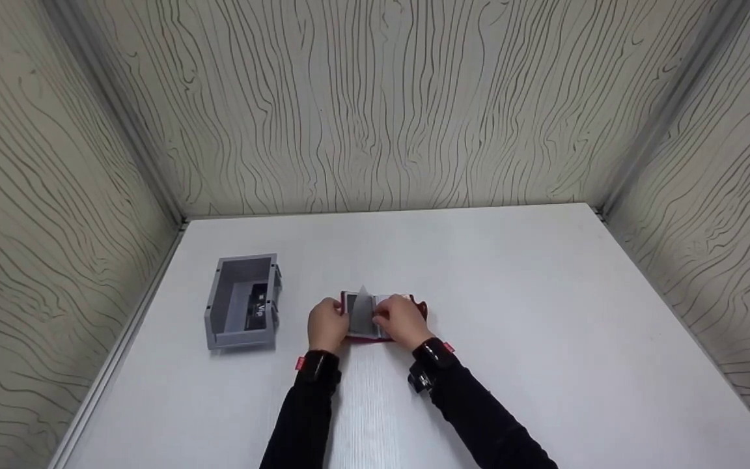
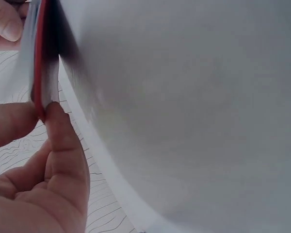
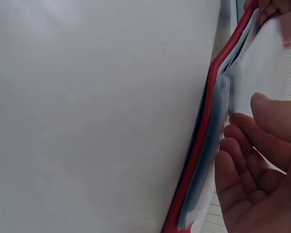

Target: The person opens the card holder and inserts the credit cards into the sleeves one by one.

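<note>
A red card holder (image 1: 366, 340) lies spread open on the table, with clear plastic sleeves inside. My left hand (image 1: 327, 326) grips its left edge. The left wrist view shows the left thumb and fingers pinching the thin red cover (image 2: 38, 73). One translucent sleeve (image 1: 363, 312) stands up from the middle, leaning left, and is blurred in the right wrist view. My right hand (image 1: 404, 320) is over the right half, its thumb and curled index finger at the lower end of that sleeve (image 3: 262, 73). Part of the holder's right half is hidden under this hand.
To the left stands a grey plastic bin (image 1: 219, 319) with a black card (image 1: 256, 307) marked "Vip" inside. The white table (image 1: 512, 280) is bounded by wood-patterned panels (image 1: 375, 111) at the back and both sides. Both wrists wear black camera bands.
</note>
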Tool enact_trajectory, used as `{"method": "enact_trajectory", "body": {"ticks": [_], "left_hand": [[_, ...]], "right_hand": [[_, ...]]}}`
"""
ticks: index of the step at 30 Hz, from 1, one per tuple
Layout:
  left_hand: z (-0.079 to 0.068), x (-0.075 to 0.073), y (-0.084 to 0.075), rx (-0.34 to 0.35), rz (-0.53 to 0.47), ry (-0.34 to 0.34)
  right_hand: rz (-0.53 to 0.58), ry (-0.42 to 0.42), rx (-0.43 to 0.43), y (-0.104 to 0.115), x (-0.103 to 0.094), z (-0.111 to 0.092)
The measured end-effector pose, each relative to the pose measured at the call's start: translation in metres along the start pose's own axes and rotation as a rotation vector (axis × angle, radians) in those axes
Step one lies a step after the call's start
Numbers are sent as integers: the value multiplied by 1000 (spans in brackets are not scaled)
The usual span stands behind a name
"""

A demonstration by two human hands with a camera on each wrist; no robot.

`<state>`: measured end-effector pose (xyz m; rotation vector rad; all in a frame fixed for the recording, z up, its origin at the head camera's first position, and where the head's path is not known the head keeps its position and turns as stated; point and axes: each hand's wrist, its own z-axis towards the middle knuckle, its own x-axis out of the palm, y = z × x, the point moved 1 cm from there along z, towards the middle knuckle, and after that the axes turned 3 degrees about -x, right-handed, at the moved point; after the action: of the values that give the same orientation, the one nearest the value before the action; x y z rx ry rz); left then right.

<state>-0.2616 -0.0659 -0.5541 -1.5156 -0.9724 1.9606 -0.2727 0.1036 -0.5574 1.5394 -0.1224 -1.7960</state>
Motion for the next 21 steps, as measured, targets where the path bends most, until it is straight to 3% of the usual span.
{"method": "enact_trajectory", "body": {"ticks": [10, 21], "left_hand": [[5, -11, -7, 41, 13, -77], [3, -4, -11, 35, 43, -61]], "right_hand": [[5, 13, 46, 0, 1, 0], [-29, 25, 30, 2, 2, -1]]}}
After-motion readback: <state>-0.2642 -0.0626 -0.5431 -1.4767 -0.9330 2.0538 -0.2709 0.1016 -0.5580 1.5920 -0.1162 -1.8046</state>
